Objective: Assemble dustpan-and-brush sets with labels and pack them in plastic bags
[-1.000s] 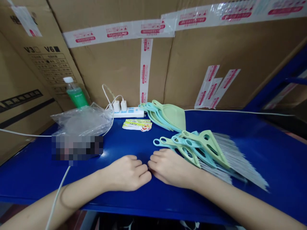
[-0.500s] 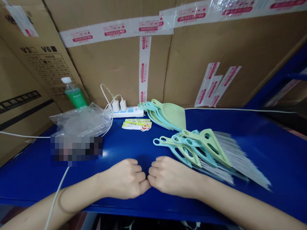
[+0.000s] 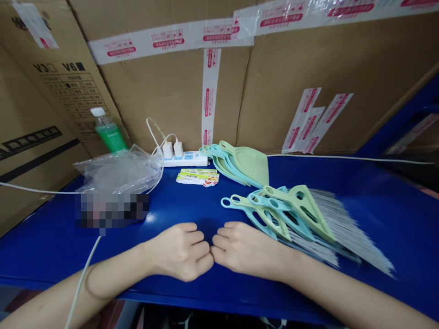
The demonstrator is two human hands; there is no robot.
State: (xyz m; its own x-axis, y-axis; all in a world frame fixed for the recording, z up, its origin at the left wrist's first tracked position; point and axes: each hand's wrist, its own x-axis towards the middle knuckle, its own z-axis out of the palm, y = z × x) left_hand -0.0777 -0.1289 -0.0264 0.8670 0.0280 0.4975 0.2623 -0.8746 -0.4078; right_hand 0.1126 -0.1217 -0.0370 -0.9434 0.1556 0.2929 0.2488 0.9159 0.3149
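My left hand (image 3: 183, 251) is closed in a fist, back upward, over the blue table (image 3: 185, 205) near its front edge. Facing it, my right hand (image 3: 236, 249) is also a fist, and the two meet at the knuckles. Nothing shows in either hand, though the palms are turned away. Just beyond my right hand lie several small hand brooms (image 3: 286, 210) with green and light-blue handles and grey bristles, overlapping one another. Behind them several dustpans (image 3: 252, 164) in the same colours are nested in a stack.
A clear plastic bag (image 3: 120, 171) lies at the left, before a bottle of green liquid (image 3: 111, 135). A white power strip (image 3: 190, 158) with plugged-in chargers stands at the back near some printed cards (image 3: 198, 177). A white cable (image 3: 84, 274) crosses my left forearm. Cardboard boxes (image 3: 164, 96) wall the back.
The view has shifted slightly, so the things on the table appear a little to the right. Both fists stay together as before.
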